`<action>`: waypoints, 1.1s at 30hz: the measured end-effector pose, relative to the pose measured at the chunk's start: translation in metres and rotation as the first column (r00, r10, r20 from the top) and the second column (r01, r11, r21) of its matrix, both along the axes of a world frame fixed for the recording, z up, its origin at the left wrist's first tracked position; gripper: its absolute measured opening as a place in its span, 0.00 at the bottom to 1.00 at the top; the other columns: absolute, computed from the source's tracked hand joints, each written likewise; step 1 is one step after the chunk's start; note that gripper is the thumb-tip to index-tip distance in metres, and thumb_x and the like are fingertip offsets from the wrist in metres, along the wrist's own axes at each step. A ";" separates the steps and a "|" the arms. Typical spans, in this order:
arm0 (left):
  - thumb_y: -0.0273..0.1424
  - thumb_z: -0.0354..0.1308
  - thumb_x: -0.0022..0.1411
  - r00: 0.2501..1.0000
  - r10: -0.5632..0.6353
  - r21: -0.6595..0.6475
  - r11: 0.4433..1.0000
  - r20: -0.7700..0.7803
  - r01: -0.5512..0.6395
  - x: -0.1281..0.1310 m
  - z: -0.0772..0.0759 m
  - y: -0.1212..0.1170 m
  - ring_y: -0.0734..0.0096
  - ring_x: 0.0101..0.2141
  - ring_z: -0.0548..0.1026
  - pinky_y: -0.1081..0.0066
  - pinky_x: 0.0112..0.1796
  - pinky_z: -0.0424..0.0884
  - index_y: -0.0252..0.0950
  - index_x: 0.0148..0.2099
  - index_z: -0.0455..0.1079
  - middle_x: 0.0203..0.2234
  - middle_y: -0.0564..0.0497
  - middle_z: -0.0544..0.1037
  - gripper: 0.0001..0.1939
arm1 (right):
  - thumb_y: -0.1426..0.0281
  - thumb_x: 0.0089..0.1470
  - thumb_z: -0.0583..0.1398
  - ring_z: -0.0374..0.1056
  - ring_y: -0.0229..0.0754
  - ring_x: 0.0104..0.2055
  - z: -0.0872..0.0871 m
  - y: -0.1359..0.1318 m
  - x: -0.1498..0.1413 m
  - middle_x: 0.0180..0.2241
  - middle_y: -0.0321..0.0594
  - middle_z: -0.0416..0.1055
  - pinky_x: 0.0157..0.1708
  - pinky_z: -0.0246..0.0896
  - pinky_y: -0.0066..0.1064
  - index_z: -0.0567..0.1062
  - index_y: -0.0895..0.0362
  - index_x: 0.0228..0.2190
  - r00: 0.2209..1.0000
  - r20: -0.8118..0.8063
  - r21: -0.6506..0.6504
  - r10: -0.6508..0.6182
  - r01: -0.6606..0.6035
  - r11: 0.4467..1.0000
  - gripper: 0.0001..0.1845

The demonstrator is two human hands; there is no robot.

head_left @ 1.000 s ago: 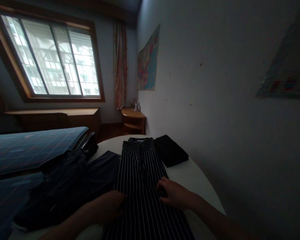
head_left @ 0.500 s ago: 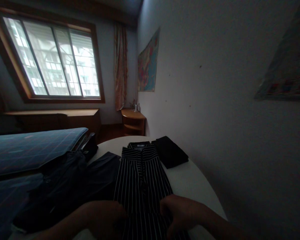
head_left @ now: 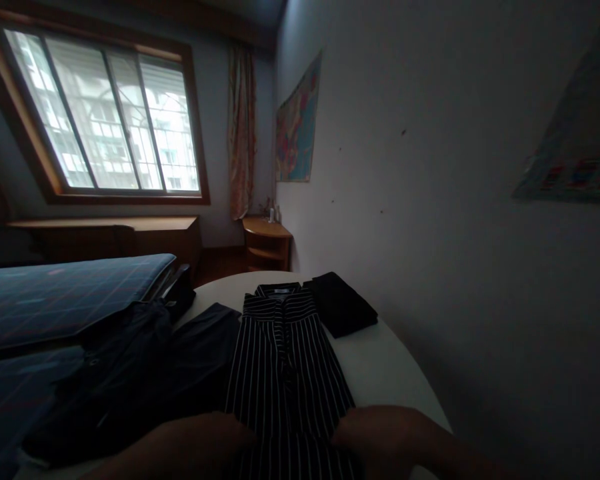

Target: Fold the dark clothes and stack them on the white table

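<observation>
Head view: I judged the step to be folding the striped shirt (head_left: pixel 303 373), positioned between and ahead of the fingers of the left hand (head_left: pixel 215 433) and right hand (head_left: pixel 380 430). Finger closure: could not tell. Next move, probably: keep edges aligned.

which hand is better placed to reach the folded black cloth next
Probably the right hand: nearer the folded black cloth; the left hand is across the black, white-striped shirt from it.
</observation>
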State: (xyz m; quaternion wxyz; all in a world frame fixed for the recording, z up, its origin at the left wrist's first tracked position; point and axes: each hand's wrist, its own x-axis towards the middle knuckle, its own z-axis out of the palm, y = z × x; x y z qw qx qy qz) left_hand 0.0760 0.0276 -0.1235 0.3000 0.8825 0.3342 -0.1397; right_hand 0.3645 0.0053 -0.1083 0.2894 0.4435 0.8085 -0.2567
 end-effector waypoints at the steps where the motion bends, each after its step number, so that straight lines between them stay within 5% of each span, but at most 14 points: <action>1: 0.32 0.62 0.51 1.000 0.004 0.017 1.000 0.006 -0.004 -0.001 0.001 -0.003 0.57 0.40 0.80 0.65 0.38 0.74 0.40 0.51 0.73 0.41 0.46 0.81 0.23 | 0.62 0.38 0.68 0.70 0.45 0.28 0.001 -0.003 0.000 0.28 0.39 0.74 0.18 0.53 0.28 0.80 0.58 0.40 1.000 -0.002 -0.002 0.008 -0.008 1.000 0.24; 4: 0.32 0.62 0.52 1.000 0.019 0.029 0.999 0.014 -0.020 -0.001 0.004 -0.008 0.54 0.45 0.78 0.61 0.44 0.73 0.43 0.52 0.72 0.46 0.46 0.79 0.23 | 0.59 0.40 0.67 0.74 0.51 0.33 0.004 -0.011 0.001 0.31 0.43 0.77 0.22 0.61 0.31 0.81 0.56 0.40 0.999 -0.018 0.017 -0.029 0.029 0.999 0.24; 10: 0.32 0.60 0.52 0.998 0.060 0.000 0.998 -0.020 -0.060 0.005 0.005 -0.008 0.54 0.41 0.79 0.63 0.37 0.74 0.41 0.50 0.71 0.43 0.46 0.80 0.21 | 0.47 0.46 0.62 0.75 0.58 0.39 -0.002 -0.013 0.000 0.38 0.50 0.78 0.32 0.67 0.40 0.80 0.56 0.43 0.983 -0.038 0.027 -0.178 0.179 0.983 0.31; 15: 0.32 0.61 0.49 0.990 0.138 -0.048 0.989 0.020 -0.137 0.002 -0.005 -0.004 0.56 0.40 0.78 0.65 0.36 0.72 0.41 0.48 0.70 0.42 0.49 0.80 0.21 | 0.50 0.36 0.70 0.73 0.51 0.40 -0.026 0.000 0.007 0.40 0.43 0.76 0.33 0.64 0.34 0.76 0.54 0.49 0.942 -0.179 -0.036 -0.285 0.283 0.958 0.38; 18: 0.31 0.62 0.49 0.988 0.156 -0.058 0.986 0.014 -0.155 0.001 -0.010 -0.004 0.56 0.41 0.77 0.63 0.39 0.72 0.40 0.49 0.69 0.43 0.48 0.79 0.22 | 0.55 0.35 0.72 0.72 0.47 0.35 -0.029 0.004 0.009 0.35 0.39 0.75 0.31 0.62 0.32 0.77 0.54 0.47 0.955 -0.161 -0.096 -0.250 0.237 0.967 0.36; 21: 0.29 0.61 0.49 0.987 0.159 -0.047 0.986 0.028 -0.157 -0.001 -0.008 -0.003 0.56 0.43 0.76 0.62 0.42 0.71 0.40 0.50 0.68 0.45 0.48 0.78 0.23 | 0.58 0.37 0.72 0.70 0.45 0.33 -0.018 0.006 0.011 0.33 0.37 0.74 0.30 0.62 0.31 0.78 0.55 0.46 0.953 -0.202 -0.165 -0.227 0.195 0.967 0.33; 26: 0.27 0.58 0.52 0.961 0.189 -0.012 0.982 0.201 -0.191 -0.007 0.011 0.014 0.63 0.42 0.75 0.66 0.43 0.70 0.39 0.48 0.67 0.42 0.51 0.77 0.19 | 0.61 0.38 0.72 0.70 0.46 0.46 0.008 0.025 0.023 0.47 0.39 0.73 0.42 0.64 0.31 0.73 0.53 0.53 0.839 -0.459 -0.133 -0.292 0.261 0.956 0.38; 33: 0.26 0.52 0.57 0.872 0.136 0.095 0.975 0.471 -0.203 -0.007 0.032 0.083 0.66 0.47 0.74 0.65 0.52 0.67 0.40 0.52 0.66 0.46 0.53 0.77 0.20 | 0.65 0.53 0.64 0.70 0.39 0.40 0.031 0.091 0.031 0.39 0.37 0.75 0.42 0.64 0.28 0.77 0.59 0.43 0.718 -0.654 -0.119 -0.238 0.213 0.970 0.17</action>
